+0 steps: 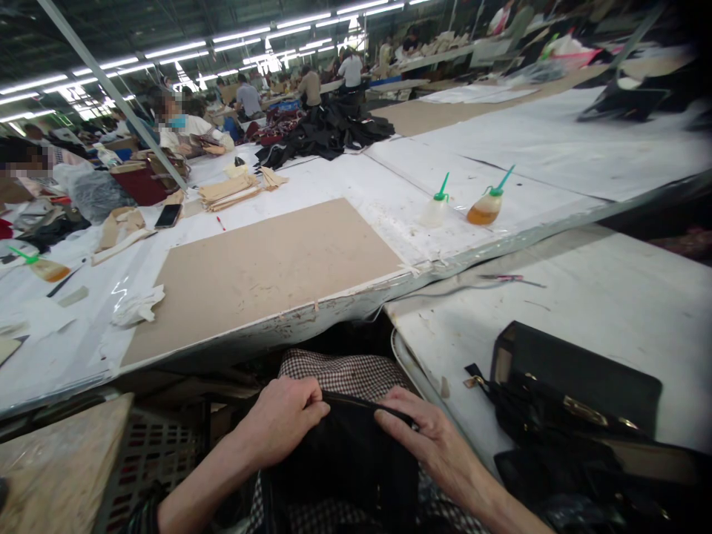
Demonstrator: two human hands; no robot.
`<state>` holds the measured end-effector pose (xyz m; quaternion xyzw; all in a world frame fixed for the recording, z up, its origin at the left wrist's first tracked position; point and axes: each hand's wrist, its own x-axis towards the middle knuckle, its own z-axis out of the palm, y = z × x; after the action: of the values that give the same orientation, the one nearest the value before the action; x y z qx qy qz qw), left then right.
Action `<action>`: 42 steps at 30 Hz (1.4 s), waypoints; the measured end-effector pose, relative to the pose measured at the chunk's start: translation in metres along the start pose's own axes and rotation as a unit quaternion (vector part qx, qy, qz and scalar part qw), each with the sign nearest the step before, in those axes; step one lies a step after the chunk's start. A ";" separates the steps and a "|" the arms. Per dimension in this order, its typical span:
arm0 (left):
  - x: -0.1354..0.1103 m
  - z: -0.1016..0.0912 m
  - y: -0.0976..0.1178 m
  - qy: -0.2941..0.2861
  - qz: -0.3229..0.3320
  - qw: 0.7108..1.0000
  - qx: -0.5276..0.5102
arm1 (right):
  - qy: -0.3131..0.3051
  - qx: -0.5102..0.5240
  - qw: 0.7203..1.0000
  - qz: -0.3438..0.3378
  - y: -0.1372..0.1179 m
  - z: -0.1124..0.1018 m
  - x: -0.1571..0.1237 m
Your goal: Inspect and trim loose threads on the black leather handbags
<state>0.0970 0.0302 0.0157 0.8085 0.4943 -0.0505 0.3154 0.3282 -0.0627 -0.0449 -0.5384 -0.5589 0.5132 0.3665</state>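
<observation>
A black bag (pixel 345 460) lies on my lap over checked cloth. My left hand (pixel 283 419) is closed on the bag's top edge at the left, fingers curled over the rim. My right hand (pixel 428 430) pinches the same top edge at the right, fingers pressed together on it. Both hands sit below the front edge of the worktable. A second black handbag (pixel 572 389) with gold metal fittings lies on the white side table to my right, close to my right wrist.
A brown cardboard sheet (pixel 272 267) lies on the white worktable ahead. Two squeeze bottles with green nozzles (pixel 483 204) stand at the right, another (pixel 41 267) at the left. A phone (pixel 167 215), paper stacks and black fabric lie farther back. Other people work at distant tables.
</observation>
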 end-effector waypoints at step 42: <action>0.002 0.010 -0.008 0.070 0.041 0.989 -0.127 | -0.211 -0.236 0.947 -0.064 -0.039 -0.008 0.060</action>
<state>0.0936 0.0291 0.0032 0.7832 0.4837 0.0823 0.3818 0.3177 0.0013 -0.0143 -0.4521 -0.7617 0.4440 0.1351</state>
